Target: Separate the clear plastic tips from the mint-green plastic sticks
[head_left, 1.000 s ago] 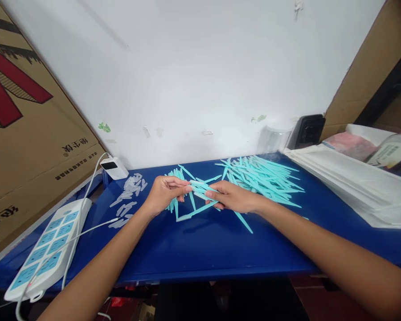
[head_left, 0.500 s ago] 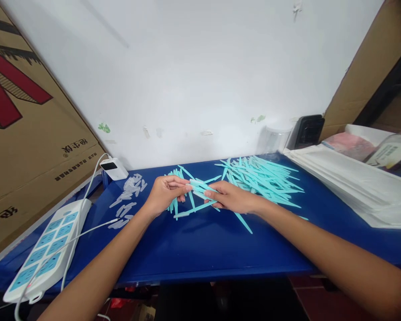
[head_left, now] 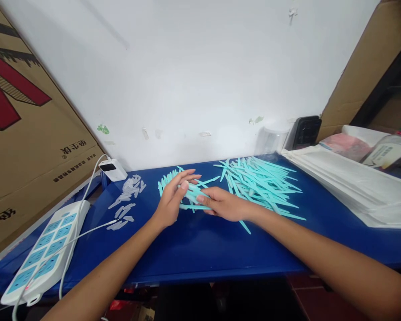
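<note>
My right hand (head_left: 225, 203) is closed round a small bunch of slim turquoise tapered sticks (head_left: 193, 192), thumb on top. These look like eyebrow razors with pale covers at one end. My left hand (head_left: 173, 196) is open at the other end of the bunch, its fingers stretched out and thumb apart. Behind the left hand lies a small group of the same sticks (head_left: 165, 180), partly hidden. A large loose pile of turquoise sticks (head_left: 260, 180) spreads beyond my right hand, and a single stick (head_left: 245, 227) points toward me below the right wrist.
Small translucent grey pieces (head_left: 128, 189) lie scattered on the blue tabletop (head_left: 200, 254) at left. Nearby are a power strip (head_left: 45, 249) with cables and a white device (head_left: 113, 169). White sheets (head_left: 341, 191) are stacked at right, a clear container (head_left: 276, 140) against the wall.
My left hand has gone from pinching the ends of the sticks to stretched, spread fingers. My right hand keeps hold of the bunch, which now lies more gathered between the hands.
</note>
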A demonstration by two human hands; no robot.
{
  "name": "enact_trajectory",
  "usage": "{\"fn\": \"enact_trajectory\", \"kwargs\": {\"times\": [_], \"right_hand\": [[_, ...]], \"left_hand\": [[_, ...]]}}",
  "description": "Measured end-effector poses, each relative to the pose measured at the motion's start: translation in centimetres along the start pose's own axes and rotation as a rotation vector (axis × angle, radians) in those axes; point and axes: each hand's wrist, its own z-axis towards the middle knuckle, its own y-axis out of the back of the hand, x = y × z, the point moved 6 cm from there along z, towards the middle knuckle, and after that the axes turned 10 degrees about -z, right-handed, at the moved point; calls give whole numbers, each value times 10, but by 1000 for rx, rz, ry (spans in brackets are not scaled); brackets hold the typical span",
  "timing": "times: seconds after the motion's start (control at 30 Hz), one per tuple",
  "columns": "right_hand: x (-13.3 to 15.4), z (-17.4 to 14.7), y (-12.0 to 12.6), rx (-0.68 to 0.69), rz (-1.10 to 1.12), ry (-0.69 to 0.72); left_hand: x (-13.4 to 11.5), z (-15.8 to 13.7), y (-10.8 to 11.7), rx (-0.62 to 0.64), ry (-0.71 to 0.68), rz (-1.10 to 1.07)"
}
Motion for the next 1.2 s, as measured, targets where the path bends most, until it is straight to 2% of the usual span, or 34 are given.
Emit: {"fn": "enact_trajectory", "kwargs": {"times": [0.13, 0.33, 0.43, 0.53, 0.63, 0.8, 0.97, 1.2], "right_hand": [[7, -3, -15, 109, -40, 19], [21, -9, -12, 3, -238, 118], [24, -9, -11, -78, -327, 165], [21, -7, -14, -81, -443, 163], [16, -7, -16, -71, -535, 144], [11, -6, -18, -57, -631, 119], [14, -7, -19, -86, -627, 99], [17, -10, -25, -88, -606, 67]], "left_hand": [[-2, -6, -11, 67, -24, 88], [-6, -11, -22, 197, -22, 177], [-8, -11, -24, 177, -6, 172], [-5, -10, -22, 91, 15, 90], [-4, -9, -20, 32, -20, 47], [-5, -12, -25, 99, -58, 96], [-12, -18, -36, 199, -118, 221], [-17, -22, -44, 192, -206, 256]]}}
